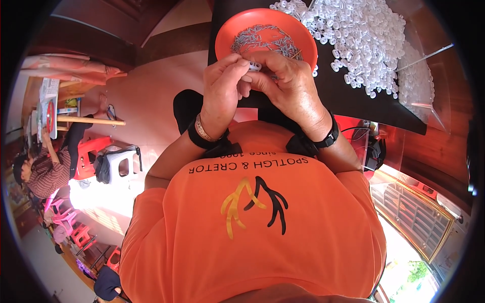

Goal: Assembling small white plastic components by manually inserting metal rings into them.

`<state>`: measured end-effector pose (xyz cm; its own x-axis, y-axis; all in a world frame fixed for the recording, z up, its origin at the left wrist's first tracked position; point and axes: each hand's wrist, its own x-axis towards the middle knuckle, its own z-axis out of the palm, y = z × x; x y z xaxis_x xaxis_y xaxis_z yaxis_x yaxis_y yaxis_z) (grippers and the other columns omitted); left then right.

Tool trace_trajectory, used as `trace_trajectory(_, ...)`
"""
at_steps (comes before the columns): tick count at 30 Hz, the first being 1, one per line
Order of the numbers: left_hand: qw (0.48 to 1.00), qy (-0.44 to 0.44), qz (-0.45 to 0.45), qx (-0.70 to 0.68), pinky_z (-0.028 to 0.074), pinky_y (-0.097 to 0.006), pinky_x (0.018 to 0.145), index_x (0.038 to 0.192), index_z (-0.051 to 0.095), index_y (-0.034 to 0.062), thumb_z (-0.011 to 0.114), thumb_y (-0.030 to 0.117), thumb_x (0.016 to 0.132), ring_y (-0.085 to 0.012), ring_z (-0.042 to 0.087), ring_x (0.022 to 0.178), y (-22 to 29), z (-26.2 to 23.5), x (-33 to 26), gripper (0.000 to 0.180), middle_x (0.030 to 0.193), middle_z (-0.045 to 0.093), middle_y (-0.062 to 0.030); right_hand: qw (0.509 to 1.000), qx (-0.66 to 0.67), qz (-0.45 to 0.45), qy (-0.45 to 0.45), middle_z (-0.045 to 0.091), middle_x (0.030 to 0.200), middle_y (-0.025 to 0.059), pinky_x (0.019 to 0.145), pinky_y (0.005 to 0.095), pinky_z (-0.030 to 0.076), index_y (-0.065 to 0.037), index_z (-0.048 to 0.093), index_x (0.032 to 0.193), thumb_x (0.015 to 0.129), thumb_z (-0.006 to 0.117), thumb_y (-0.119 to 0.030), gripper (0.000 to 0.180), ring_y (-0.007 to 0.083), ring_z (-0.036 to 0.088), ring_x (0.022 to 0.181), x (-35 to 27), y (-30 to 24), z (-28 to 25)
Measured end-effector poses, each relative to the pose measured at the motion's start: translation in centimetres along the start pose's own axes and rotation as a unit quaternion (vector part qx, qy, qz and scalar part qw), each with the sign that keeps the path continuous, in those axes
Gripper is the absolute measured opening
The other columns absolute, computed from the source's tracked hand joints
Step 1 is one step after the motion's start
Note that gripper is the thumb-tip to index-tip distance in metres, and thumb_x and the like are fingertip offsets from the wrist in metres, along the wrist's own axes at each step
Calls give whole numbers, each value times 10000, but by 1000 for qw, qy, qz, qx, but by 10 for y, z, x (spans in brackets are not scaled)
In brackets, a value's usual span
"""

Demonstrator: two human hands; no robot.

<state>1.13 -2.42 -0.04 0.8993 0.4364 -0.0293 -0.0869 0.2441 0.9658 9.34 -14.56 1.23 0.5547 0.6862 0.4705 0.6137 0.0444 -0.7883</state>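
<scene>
Over the near rim of the red bowl, we see both hands drawn together at one small white plastic piece. Our left grip pinches it from one side with thumb and fingertips, while our right grip closes on it from the other; whether a metal pin is tucked between those fingers, we cannot tell. We judge this single piece to be partway through handling, since neither hand has let it go. Plenty seems left: grey metal pins lie in a loose ring inside the bowl, and a broad heap of white pieces covers the far right of the black tabletop, with more pale pieces massed beside it at a clear panel. Which of these, if any, are finished we cannot say, as they are too small to tell apart.
</scene>
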Motion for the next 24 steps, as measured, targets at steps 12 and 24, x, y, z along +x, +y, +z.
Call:
trace_trajectory(12,1000,29,8,-6,311,-199,432,720,549,22,506,210,882,-56,437,472,3,1,-7,252,562,517,-13,999,-30,-30,20,642,753,91,562,307,509,-36,622,948,789,678,-83,175,249,646,654,0,-3,6)
trace_trajectory(24,997,-7,27,72,314,-204,459,865,555,-7,419,215,945,-73,430,493,3,-2,-6,272,609,485,-20,998,-20,-48,28,651,774,103,574,295,520,-42,627,935,749,714,-64,207,229,666,672,-2,4,-12)
